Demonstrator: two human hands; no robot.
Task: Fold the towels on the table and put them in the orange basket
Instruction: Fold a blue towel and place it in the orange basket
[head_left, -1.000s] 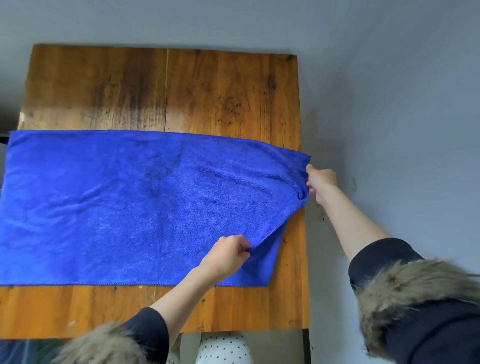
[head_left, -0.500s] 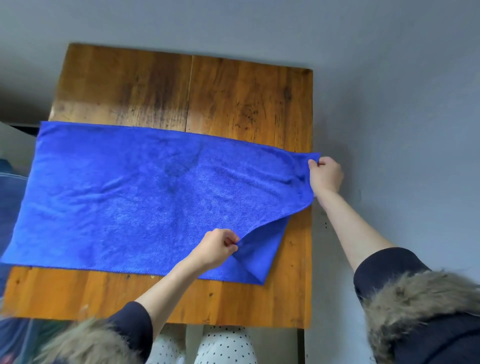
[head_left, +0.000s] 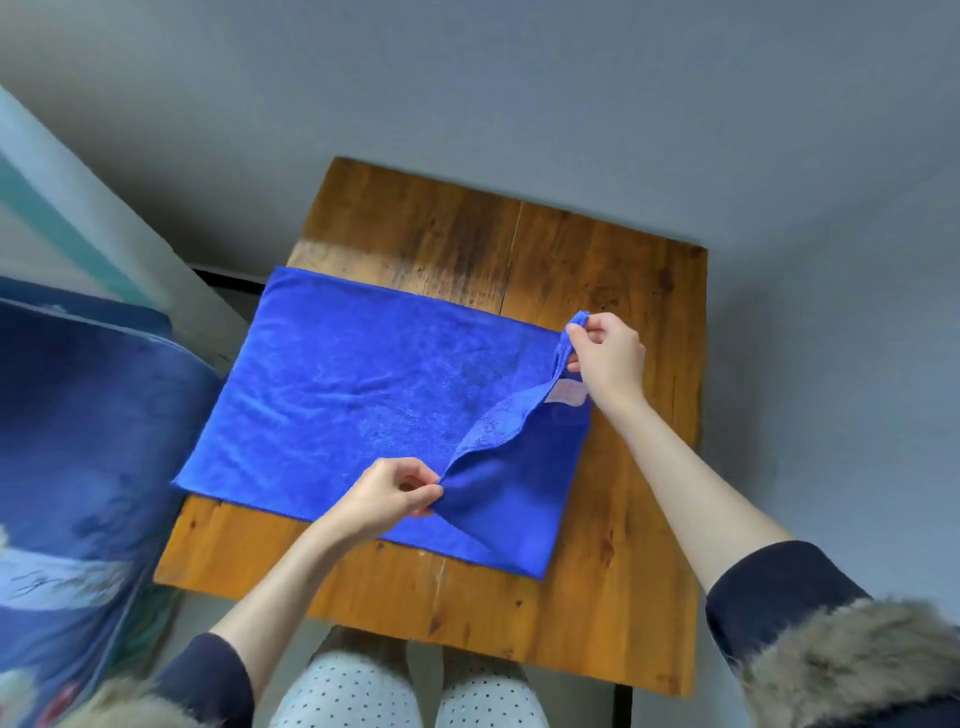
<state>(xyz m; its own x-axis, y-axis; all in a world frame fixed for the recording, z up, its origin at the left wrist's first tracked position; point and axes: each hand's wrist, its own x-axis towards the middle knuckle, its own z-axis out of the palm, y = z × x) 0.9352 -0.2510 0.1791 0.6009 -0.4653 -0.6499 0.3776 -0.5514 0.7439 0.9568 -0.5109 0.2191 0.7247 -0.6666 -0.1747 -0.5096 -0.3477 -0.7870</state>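
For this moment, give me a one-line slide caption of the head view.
Both hands, left and right, pinch a blue towel's lifted edge over a wooden table.

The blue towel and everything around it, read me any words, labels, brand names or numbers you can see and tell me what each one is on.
No text can be read anywhere.
Pale tag on the blue towel, beside the right hand: any printing too blurred to read.
Dark blue patterned fabric at left: pale motifs, blurred, no letters legible.
Wooden table, left hand, sleeves: no writing.
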